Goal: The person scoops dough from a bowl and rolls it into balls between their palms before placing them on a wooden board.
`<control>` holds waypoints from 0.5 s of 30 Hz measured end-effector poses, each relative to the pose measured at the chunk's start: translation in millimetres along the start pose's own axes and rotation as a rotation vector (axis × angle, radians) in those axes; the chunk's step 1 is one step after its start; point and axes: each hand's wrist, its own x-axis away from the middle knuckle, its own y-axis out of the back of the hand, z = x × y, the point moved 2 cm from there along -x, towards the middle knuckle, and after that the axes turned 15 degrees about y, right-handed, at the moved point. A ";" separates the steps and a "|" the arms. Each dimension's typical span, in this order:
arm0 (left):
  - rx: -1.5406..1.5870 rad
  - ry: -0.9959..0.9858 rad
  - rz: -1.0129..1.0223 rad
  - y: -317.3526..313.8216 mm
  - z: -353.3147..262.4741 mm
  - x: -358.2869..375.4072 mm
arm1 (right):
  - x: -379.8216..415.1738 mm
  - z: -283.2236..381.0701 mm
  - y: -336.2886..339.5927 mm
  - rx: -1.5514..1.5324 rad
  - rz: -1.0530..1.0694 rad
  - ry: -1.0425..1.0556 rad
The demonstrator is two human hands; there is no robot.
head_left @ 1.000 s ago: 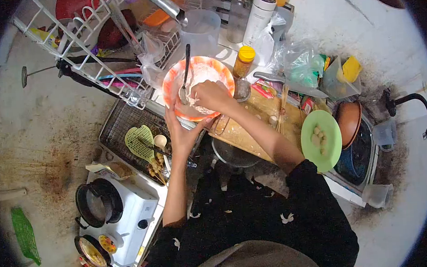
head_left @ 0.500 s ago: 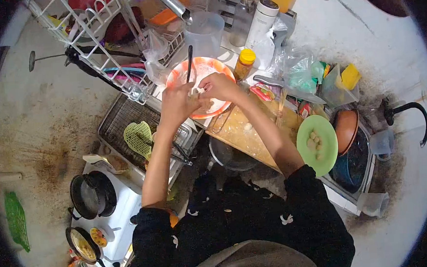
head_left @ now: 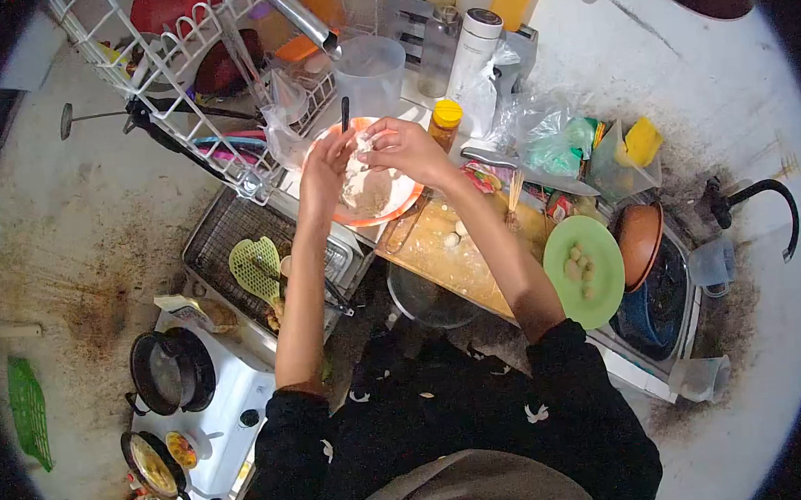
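Note:
An orange-and-white bowl (head_left: 416, 203) holds pale, floury dough (head_left: 366, 186). The black handle of a utensil (head_left: 345, 111) sticks up from its far side. Above the bowl, my right hand (head_left: 406, 151) pinches a small white dough piece (head_left: 363, 146) between bent fingers. Facing it on the other side of the bowl is my left hand (head_left: 324, 168), fingers stretched up and the thumb side toward the dough. Small dough balls (head_left: 452, 239) sit on the floured wooden board (head_left: 480, 273) beside the bowl. More pale balls lie on a green plate (head_left: 563, 286) to the right.
A white wire rack (head_left: 167, 99) rises at the left, with a clear plastic jug (head_left: 369, 73) behind the bowl. A yellow-lidded jar (head_left: 446, 123) and a white flask (head_left: 476, 53) stand nearby. Pans (head_left: 160, 370) rest on the stove at lower left; a sink (head_left: 689, 315) lies right.
My hands have drawn slightly apart, and the left fingers have straightened. The dough piece is now higher over the bowl. A second ball shows on the board. The whole view has shifted slightly.

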 end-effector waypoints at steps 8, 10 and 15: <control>0.737 0.107 0.272 -24.1 7.0 4.0 | 22.2 12.0 -21.4 0.488 0.018 0.165; 0.772 0.106 0.208 -27.5 10.4 3.3 | 30.5 14.8 -23.9 0.607 0.048 0.316; 0.766 0.000 0.172 -19.6 26.6 -8.0 | 43.8 38.1 -32.7 0.886 0.086 0.568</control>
